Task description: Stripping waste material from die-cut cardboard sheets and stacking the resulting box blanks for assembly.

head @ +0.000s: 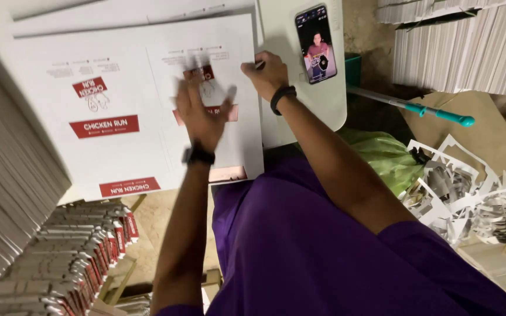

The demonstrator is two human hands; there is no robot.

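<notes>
My table (314, 111) is white with a rounded corner near me. A big stack of flat white cardboard sheets (112, 111) with red printed bands covers most of it and juts over the near edge. A phone (316, 44) lies face up, its screen lit, on the bare strip just beside the sheets. The floor (159, 222) below, to my left, carries a leaning pile of folded cartons (71, 257). To my right it holds white cardboard scraps (469, 193) and a brown board (487, 134).
</notes>
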